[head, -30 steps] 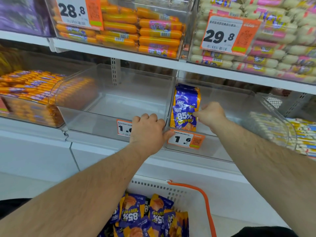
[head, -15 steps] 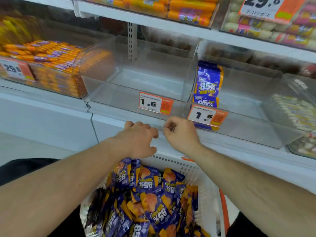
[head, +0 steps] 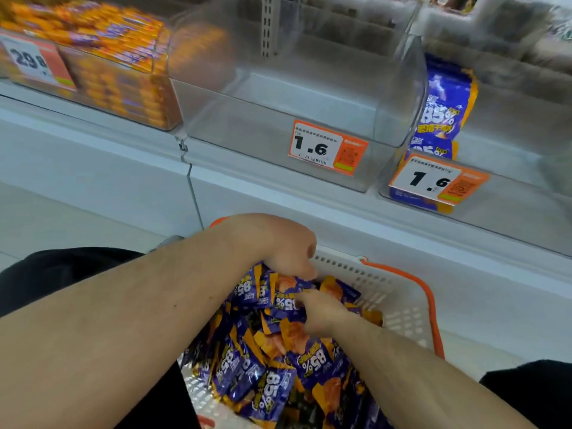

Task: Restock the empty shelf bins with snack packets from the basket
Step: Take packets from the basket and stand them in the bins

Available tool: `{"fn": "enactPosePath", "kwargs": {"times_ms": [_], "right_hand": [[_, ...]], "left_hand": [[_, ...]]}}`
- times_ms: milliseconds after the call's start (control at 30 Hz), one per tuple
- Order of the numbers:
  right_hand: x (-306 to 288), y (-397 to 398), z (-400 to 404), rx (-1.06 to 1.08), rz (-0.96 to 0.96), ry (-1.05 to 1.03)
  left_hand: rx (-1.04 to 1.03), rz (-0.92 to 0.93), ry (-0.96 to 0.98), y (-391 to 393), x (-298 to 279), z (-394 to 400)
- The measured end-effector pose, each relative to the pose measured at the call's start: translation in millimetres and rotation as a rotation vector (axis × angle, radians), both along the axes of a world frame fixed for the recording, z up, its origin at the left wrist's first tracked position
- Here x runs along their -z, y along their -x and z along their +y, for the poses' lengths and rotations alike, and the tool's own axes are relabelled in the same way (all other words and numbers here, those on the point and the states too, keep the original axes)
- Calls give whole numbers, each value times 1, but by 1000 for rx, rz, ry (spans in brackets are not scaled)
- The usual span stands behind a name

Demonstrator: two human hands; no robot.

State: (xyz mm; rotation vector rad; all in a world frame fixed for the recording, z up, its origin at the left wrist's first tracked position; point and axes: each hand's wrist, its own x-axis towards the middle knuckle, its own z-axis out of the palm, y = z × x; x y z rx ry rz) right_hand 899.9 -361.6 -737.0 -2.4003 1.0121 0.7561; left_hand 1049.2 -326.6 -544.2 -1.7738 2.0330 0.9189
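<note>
Snack packets lie right under both hands in the basket — left hand and right hand each curl into the pile, bins up-forward.

Basket: below the shelf's front edge, packets heaped in it.
Middle bin: on the shelf, behind the basket.
Right bin: beside it, two packets at its left wall.

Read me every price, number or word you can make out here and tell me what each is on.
"29.8": price tag on the left bin of orange packs.
"1.6": price tag on the empty middle bin.
"1.6": price tag on the right bin.
"85%": purple packets in the right bin.
"85%": packets in the basket.
Small print, barcodes and other characters: too blurred.
</note>
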Motion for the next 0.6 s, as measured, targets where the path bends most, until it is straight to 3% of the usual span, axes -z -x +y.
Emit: {"fn": "enactPosePath", "kwargs": {"times_ms": [167, 333, 467, 600], "right_hand": [[-12, -8, 4, -214, 136, 63], [-63, -11, -6, -371, 129, 99], [-118, 0, -27, -147, -32, 34], [-146, 17, -50, 246, -379, -116]], "left_hand": [[-2, 5, 0, -3, 1, -2], [-70, -28, -16, -7, 1, -3], [-148, -61, -24, -11, -2, -1], [-348, -67, 69, -22, -13, 1]]}}
